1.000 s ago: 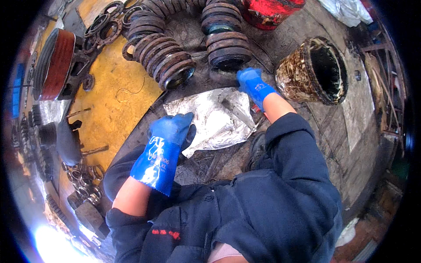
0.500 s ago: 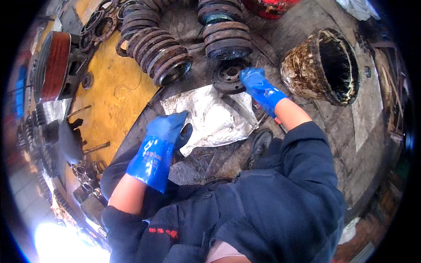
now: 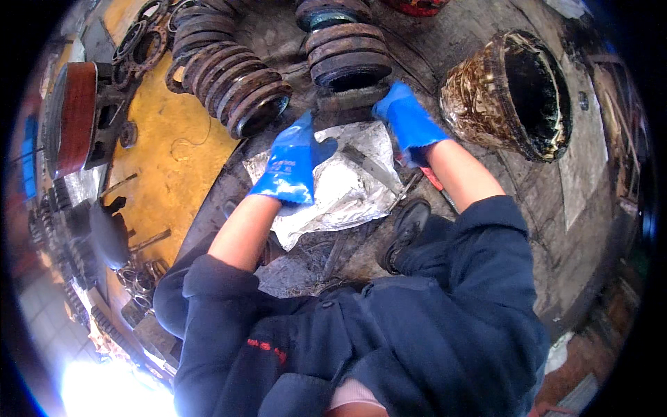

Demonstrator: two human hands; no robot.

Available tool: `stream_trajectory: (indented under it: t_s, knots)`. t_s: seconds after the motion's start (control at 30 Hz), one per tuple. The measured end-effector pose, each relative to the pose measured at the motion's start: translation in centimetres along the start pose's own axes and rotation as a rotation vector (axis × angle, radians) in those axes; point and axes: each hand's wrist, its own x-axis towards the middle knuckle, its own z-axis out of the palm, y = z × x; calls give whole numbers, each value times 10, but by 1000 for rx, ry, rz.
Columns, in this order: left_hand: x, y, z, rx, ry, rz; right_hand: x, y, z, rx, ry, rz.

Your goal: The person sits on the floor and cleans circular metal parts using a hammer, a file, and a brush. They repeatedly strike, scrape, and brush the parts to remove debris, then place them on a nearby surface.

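A dark, round metal disc [image 3: 346, 101] stands tipped up, nearly edge-on, just beyond a crumpled white sheet [image 3: 354, 201]. At its right end is my right hand [image 3: 404, 117] in a blue rubber glove, fingers bent against the edge; the grip is partly hidden. My left hand [image 3: 295, 149], gloved the same way, reaches over the sheet toward the disc's left end. Its fingers are stretched forward and its thumb stands apart, so it is open and holds nothing. A flat dark strip [image 3: 374, 169] shows on the sheet between the hands.
Rusty ringed metal parts lie in a row [image 3: 233, 83] at the far left, with another stack [image 3: 349, 55] behind the disc. At right a grimy bucket [image 3: 479, 94] lies tilted. My shoe [image 3: 410, 226] is beside the sheet. Yellow boarding [image 3: 170, 149] covers the left side.
The disc has gone from lying face up to tipped nearly edge-on, slightly left. My left hand has moved forward and right, toward it. The right hand stays by its right edge.
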Motion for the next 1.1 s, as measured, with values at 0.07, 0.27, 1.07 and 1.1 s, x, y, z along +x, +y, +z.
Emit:
stream_trajectory:
  t_s: [0.07, 0.27, 1.07, 1.1]
  knots:
    - [13, -2, 17, 18, 40, 7, 6, 33, -14, 576, -154, -330]
    - [5, -42, 50, -155, 130, -96, -10, -13, -19, 1042, -105, 57]
    - [-115, -174, 56, -932, -70, -851, 15, -25, 14, 1381, -33, 401]
    - [-110, -175, 64, -861, 1, -912, 15, -24, 15, 1365, -18, 389]
